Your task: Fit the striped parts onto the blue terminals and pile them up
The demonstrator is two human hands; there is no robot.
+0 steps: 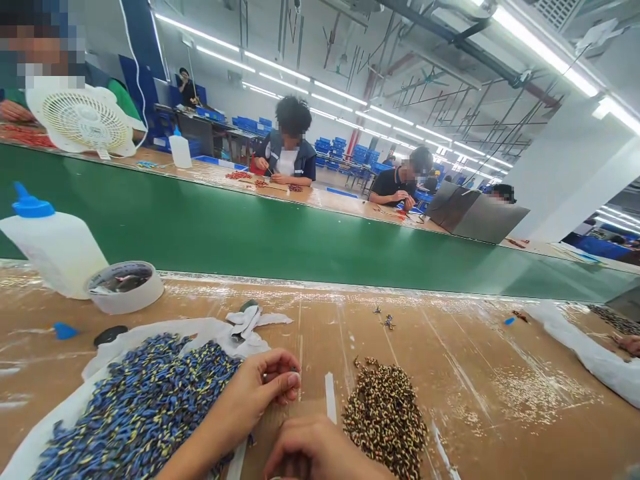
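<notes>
My left hand point(267, 383) is raised over the bench, thumb pressed to curled fingers; whatever is in the pinch is too small to make out. Just below and to its right, my right hand point(310, 450) is curled with its fingertips turned down and mostly hidden. Left of my hands a heap of small blue, yellow and dark pieces point(150, 393) lies on a white plastic bag point(43, 433). On my right sits a pile of small brown and cream ring-like pieces point(387, 413). A white strip point(331, 398) lies between the hands and that pile.
At the left stand a squeeze bottle with blue cap point(60, 247) and a tape roll point(125, 287). A green conveyor belt point(310, 247) runs across, beyond the cardboard-covered bench point(465, 347). Co-workers sit opposite, near a white fan point(87, 120). Another person's hand point(629, 344) shows far right.
</notes>
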